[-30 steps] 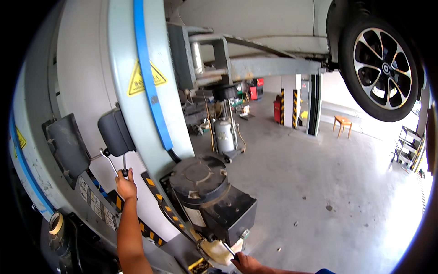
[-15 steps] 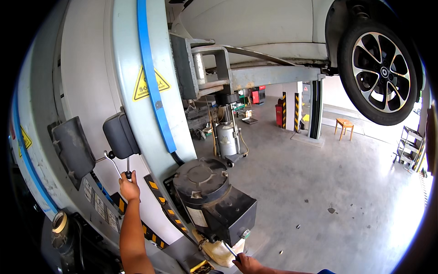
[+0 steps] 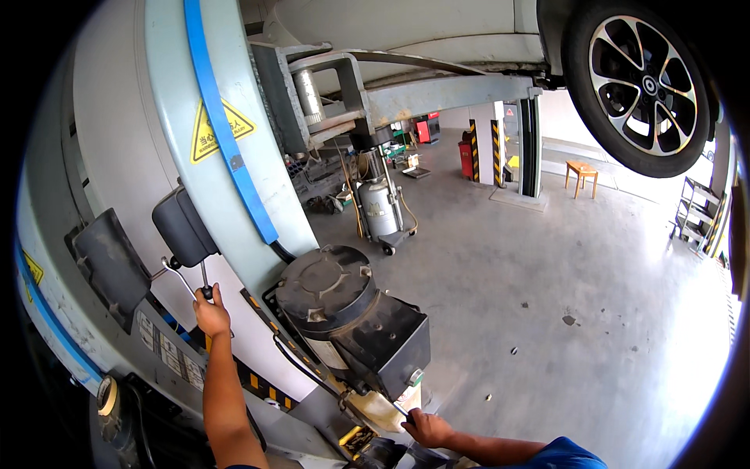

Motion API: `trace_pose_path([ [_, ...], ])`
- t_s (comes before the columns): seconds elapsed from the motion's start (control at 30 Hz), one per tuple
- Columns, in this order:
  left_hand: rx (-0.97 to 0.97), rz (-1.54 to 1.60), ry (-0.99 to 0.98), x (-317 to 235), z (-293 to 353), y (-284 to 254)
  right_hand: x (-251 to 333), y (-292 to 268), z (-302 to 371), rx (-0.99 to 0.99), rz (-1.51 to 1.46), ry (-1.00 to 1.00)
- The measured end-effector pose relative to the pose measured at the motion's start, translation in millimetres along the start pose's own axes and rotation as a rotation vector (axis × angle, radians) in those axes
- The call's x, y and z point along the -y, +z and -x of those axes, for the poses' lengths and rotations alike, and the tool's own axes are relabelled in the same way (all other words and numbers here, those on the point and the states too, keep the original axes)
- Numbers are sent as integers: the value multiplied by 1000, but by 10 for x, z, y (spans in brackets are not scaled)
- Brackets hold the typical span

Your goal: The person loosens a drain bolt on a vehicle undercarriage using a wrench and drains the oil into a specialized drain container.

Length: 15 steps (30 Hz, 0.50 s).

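Observation:
My left hand (image 3: 212, 314) is closed around a thin metal lever with a black knob (image 3: 207, 292), just below a black cover box (image 3: 184, 228) on the pale green lift post (image 3: 176, 125). A bent bright metal rod (image 3: 179, 277) runs down beside the same hand. At the lower middle, my right hand (image 3: 431, 430) grips a short lever (image 3: 401, 410) by its dark end. That lever sits at the bottom of the black hydraulic power unit (image 3: 375, 336). Under the unit, a yellowed plastic container (image 3: 380, 408) is partly hidden.
A pale car with a dark wheel (image 3: 648, 90) hangs raised on a lift arm (image 3: 445, 100). Behind it stand a wheeled oil drainer (image 3: 383, 209), a wooden stool (image 3: 581, 173), another lift column (image 3: 531, 148) and a grey shelf cart (image 3: 697, 209). A second dusty black cover (image 3: 109, 266) is at left.
The view has shifted, so the post, power unit and car sit higher and farther left. Both hands keep their grip on the same levers; more of my right forearm and blue sleeve shows.

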<state>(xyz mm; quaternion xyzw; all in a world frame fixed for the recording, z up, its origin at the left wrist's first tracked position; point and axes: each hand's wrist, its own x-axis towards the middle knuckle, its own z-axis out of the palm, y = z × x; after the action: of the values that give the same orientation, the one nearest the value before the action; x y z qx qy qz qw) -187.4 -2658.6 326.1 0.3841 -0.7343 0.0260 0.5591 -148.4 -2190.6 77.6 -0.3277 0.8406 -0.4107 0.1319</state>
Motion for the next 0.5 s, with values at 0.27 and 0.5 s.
trace_pose_path([
  [0.27,39,-19,-19,68,-10,24,44,-23,18,-13,-10,-14],
  [0.5,27,-9,-9,61,0,-27,73,-37,40,-20,9,-2],
])
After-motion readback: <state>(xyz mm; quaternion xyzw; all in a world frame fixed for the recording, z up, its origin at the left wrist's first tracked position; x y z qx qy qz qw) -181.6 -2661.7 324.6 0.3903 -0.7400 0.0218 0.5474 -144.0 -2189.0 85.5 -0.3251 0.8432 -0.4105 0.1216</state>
